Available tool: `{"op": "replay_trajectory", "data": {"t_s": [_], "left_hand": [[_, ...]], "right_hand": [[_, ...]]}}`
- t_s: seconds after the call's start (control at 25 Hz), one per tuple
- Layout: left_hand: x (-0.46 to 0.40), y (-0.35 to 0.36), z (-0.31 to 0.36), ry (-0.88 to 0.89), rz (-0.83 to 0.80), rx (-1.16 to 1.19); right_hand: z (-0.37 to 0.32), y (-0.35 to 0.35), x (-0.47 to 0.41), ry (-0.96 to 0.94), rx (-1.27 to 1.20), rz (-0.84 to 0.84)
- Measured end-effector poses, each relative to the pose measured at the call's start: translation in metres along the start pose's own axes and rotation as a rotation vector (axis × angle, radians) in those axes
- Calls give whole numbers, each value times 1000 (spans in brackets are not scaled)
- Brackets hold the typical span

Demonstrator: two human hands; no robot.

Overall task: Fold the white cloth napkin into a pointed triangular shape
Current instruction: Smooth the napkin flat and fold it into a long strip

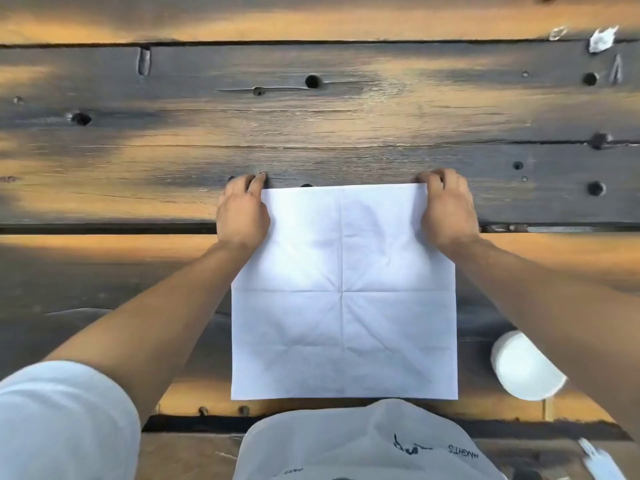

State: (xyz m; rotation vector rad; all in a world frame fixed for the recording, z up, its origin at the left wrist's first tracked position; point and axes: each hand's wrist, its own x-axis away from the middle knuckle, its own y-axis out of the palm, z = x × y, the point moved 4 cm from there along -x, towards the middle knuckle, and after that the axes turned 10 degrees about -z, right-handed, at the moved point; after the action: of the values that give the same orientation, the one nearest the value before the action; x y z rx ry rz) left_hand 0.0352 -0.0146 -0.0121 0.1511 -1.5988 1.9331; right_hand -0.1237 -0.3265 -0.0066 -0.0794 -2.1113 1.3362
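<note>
At frame centre, the white napkin (344, 292) is spread flat on the plank table (311, 133); its far corners are pinched by the left hand (242, 211) and right hand (446, 209)

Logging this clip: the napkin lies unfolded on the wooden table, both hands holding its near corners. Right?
Not quite. In the head view the left hand and right hand hold the napkin's far corners; it does lie unfolded on the wooden table.
</note>
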Motion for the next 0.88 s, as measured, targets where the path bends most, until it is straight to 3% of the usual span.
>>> {"op": "replay_trajectory", "data": {"t_s": [0.24,0.52,0.88], "left_hand": [[-6,-2,-3,23,32,-57],[-12,-7,-6,-80,69,-44],[-38,-18,-10,-50,120,-6]], "right_hand": [[4,1,-7,21,60,30],[15,-3,-16,100,122,25],[21,-21,-44,159,49,110]]}}
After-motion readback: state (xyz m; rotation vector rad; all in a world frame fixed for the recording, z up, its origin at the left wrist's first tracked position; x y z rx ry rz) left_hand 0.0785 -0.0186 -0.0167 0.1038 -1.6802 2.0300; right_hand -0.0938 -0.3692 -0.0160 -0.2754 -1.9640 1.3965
